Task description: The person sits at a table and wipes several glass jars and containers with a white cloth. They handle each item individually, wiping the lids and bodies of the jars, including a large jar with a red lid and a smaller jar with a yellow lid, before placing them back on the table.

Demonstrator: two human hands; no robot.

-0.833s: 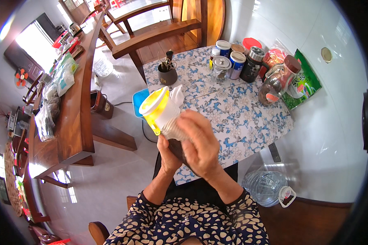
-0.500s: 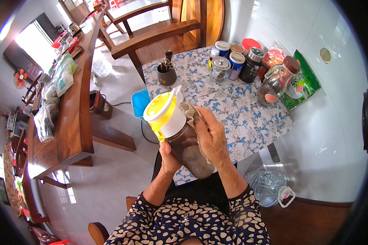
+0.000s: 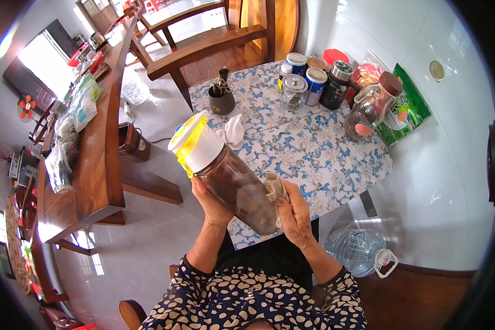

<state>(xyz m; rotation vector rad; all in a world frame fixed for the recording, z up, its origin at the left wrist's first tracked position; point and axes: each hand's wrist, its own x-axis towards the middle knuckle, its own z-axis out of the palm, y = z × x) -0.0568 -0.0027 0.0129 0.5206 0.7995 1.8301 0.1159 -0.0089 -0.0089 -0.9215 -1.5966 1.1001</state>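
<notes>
A large brown see-through water bottle (image 3: 237, 190) with a white and yellow lid (image 3: 197, 144) is tilted in front of me, its lid end up and to the left. My left hand (image 3: 211, 204) grips it from below, just under the lid. Near the bottle's base, my right hand (image 3: 296, 213) is closed on a crumpled beige cloth (image 3: 274, 187) that lies against the bottle's side. The right fingertips are partly hidden by the cloth. Behind the bottle, a crumpled white cloth (image 3: 234, 131) rests on the flowered table (image 3: 319, 159).
Several jars (image 3: 294, 91), a black flask (image 3: 336, 85) and a brown-capped glass jug (image 3: 371, 107) stand at the table's back right. A small dark pot (image 3: 221, 102) sits at the back left. A large water jug (image 3: 357, 252) is on the floor at right; a wooden counter (image 3: 102, 159) runs along the left.
The bottle has shifted left and leans over more. My right hand and its cloth have slid from near the lid down toward the base. The white cloth behind is now uncovered.
</notes>
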